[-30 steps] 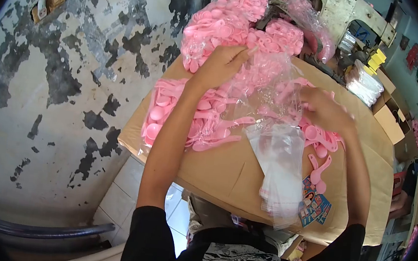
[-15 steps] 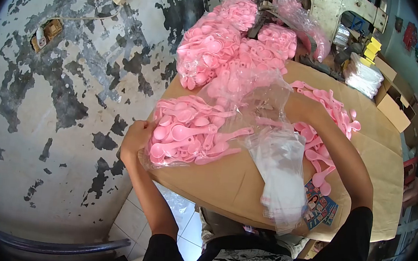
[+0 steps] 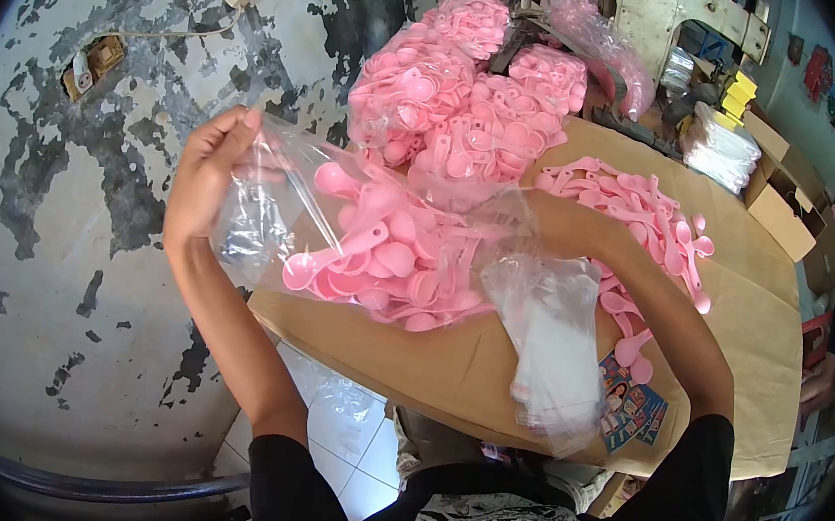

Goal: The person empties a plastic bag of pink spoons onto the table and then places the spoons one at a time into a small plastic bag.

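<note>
While the bag of pink spoons [image 3: 388, 258] sits at the worktop's [image 3: 468, 366] nine o'clock edge with its mouth end raised, I judge this pack filled but not yet closed.

My left grip [image 3: 207, 172] is closed, thumb and fingers pinching the bag's clear mouth at its nine o'clock. My right grip is hidden behind the bag at its three o'clock, only the forearm [image 3: 653, 323] showing, so I cannot tell what it holds. Just beside the bag at four o'clock lies a stack of empty bags [image 3: 560, 345], with printed cards [image 3: 632, 410] at its lower end. At two o'clock loose spoons [image 3: 643, 217] lie scattered, and at twelve filled bags [image 3: 455, 83] are heaped. A good share looks packed, I think, but the loose spoons and empty bags suggest plenty is left.
</note>
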A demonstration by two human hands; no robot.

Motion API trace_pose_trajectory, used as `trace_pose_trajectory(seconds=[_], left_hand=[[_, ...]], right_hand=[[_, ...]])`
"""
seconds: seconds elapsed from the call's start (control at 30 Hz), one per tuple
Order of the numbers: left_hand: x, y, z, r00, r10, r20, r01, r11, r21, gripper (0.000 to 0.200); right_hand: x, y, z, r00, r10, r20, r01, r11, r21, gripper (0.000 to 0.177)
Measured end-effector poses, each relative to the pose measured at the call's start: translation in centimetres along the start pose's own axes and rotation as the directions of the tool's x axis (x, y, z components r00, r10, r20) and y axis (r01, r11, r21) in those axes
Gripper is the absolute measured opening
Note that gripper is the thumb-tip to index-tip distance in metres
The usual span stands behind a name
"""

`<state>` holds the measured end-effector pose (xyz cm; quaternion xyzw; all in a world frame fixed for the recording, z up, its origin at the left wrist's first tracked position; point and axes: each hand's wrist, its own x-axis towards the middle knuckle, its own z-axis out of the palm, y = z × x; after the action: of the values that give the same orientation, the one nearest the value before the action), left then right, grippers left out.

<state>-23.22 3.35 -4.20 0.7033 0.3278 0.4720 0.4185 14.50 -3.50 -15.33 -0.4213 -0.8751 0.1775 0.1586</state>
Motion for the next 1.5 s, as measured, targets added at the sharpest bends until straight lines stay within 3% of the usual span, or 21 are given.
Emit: trace_pose_trajectory(seconds=[0.13,0.23,0.33,0.43,0.53,0.63,0.7,0.73,0.83,0.93,1.03,1.13,1.23,1.33,1.37,1.43,1.5], left_hand=[[0.3,-1.4,-3.1,1.0,-0.004,0.007,0.004,0.996,0.084,0.032],[0.9,-5.4,-8.6,0.984,-0.179,0.0,0.163,0.893,0.42,0.034],[2.1,-12.8,-12.4,0.965,-0.258,-0.048,0.212,0.659,0.722,0.041],[1.7,-15.5,-8.1,0.988,-0.02,-0.155,0.14,0.561,0.816,0.054],[2.6,-14.1,-2.4,0.987,-0.156,-0.039,0.13,0.628,0.767,0.072],[3.9,-18.2,-0.2,0.972,-0.229,0.043,0.105,0.597,0.795,0.08],[4.7,-20.2,0.6,0.934,-0.336,0.119,0.109,0.586,0.803,0.081],[4.5,-21.6,0.9,0.928,-0.345,0.137,0.077,0.541,0.838,0.07],[4.4,-21.2,1.7,0.882,-0.382,0.276,0.049,0.656,0.753,0.061],[4.0,-21.3,2.1,0.912,-0.342,0.226,0.03,0.605,0.795,0.051],[4.3,-22.6,1.9,0.923,-0.333,0.191,0.044,0.586,0.809,0.049],[4.4,-23.3,2.2,0.924,-0.361,0.127,0.092,0.533,0.841,0.049],[5.6,-25.3,3.1,0.912,-0.364,0.189,-0.018,0.426,0.905,0.05],[7.0,-27.3,3.9,0.905,-0.377,0.194,-0.083,0.29,0.953,0.048],[7.5,-26.4,4.2,0.89,-0.419,0.178,-0.062,0.276,0.959,0.048],[8.0,-19.1,5.3,0.771,-0.625,0.125,0.127,0.344,0.93,0.054],[10.5,-19.7,4.0,0.7,-0.673,0.237,0.062,0.388,0.92,0.052]], right_hand=[[-0.1,-1.9,0.3,0.998,0.059,0.021,-0.058,0.998,-0.031,0.052],[0.0,-1.1,1.5,0.994,-0.104,-0.032,0.099,0.987,-0.124,0.052],[0.6,0.6,1.6,0.995,-0.033,0.098,0.05,0.982,-0.181,0.051],[0.0,-0.4,1.2,0.992,0.04,0.117,-0.04,0.999,-0.004,0.052],[0.1,-0.8,1.5,0.979,0.192,0.066,-0.194,0.98,0.037,0.045],[0.0,-0.4,-0.1,0.997,0.055,-0.045,-0.057,0.998,-0.031,0.034],[-1.0,-1.9,-2.0,0.982,0.189,-0.015,-0.19,0.974,-0.125,0.027],[-1.6,-2.4,-2.6,0.966,0.26,-0.006,-0.257,0.952,-0.168,0.024],[-3.0,1.8,-0.2,0.979,0.205,0.008,-0.202,0.972,-0.116,0.019],[-2.4,2.6,1.1,0.992,0.13,-0.007,-0.127,0.959,-0.253,0.021],[-2.3,1.0,-0.8,0.831,0.553,0.067,-0.408,0.687,-0.601,0.018],[-2.3,-0.5,-1.3,0.938,0.347,0.008,-0.316,0.864,-0.392,0.02],[-0.9,-0.7,0.7,0.995,-0.103,0.005,0.102,0.981,-0.163,0.035],[0.7,1.3,4.9,0.979,-0.185,-0.084,0.156,0.95,-0.271,0.05],[1.0,0.4,4.9,0.996,-0.07,-0.05,0.056,0.968,-0.243,0.051],[1.4,-1.7,4.3,0.987,0.157,0.034,-0.147,0.968,-0.202,0.053],[1.4,-0.5,4.6,1.0,0.02,-0.016,-0.024,0.945,-0.327,0.052]])
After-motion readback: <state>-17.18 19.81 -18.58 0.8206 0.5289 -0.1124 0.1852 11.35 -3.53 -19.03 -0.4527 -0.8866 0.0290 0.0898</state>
